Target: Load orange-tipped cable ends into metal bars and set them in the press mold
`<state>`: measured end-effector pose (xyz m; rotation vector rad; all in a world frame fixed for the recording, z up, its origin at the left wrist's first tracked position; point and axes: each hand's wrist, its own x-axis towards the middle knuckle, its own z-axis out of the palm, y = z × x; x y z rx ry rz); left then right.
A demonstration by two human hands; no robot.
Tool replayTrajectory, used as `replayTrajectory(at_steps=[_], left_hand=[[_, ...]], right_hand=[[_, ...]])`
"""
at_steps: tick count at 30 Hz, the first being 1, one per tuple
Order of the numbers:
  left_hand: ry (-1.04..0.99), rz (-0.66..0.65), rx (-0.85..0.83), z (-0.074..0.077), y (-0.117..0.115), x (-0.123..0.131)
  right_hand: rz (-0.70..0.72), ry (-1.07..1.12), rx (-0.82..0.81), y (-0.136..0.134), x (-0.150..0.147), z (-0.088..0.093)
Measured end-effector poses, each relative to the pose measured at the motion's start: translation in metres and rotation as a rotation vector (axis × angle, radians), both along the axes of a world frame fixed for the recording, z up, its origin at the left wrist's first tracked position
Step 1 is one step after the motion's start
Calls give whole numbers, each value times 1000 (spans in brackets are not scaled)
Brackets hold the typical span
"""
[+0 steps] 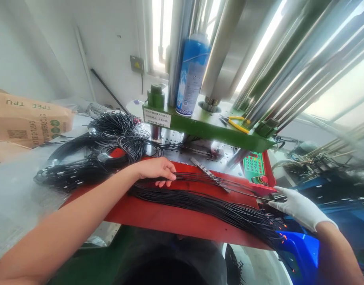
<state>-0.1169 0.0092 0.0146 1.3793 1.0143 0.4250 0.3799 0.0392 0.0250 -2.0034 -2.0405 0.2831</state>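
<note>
My bare left hand (159, 171) is closed around a thin bundle of black cables (196, 177) above the red table (158, 215). The same strands run right to my right hand (297, 206), which wears a white glove and is closed on their far ends. A thicker bundle of black cables (205, 206) lies along the table just in front of them, with orange tips at its right end. Behind the held strands rests a slotted metal bar (210, 175), partly crossed by them.
Coiled black cables (116, 126) pile up at the left. A green press plate (199, 128) carries a blue spray can (193, 75) and yellow-handled pliers (239, 124). A control panel (254, 166) stands behind my right hand. A blue bin (300, 253) is below it, and a paper sack (30, 122) lies far left.
</note>
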Motion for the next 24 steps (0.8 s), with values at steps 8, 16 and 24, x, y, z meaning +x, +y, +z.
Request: replayTrajectory(at_steps=[8,16,24], left_hand=[[-37,-68,-27,23,32,75],[73,-146,-67,36,33,97],[135,-164,-92,34,30,112]], right_hand=[[468,620,-221,-81,-145,28],[123,1835,-358,-41,-238,-54],[176,2129,-187,-40,-264,-49]])
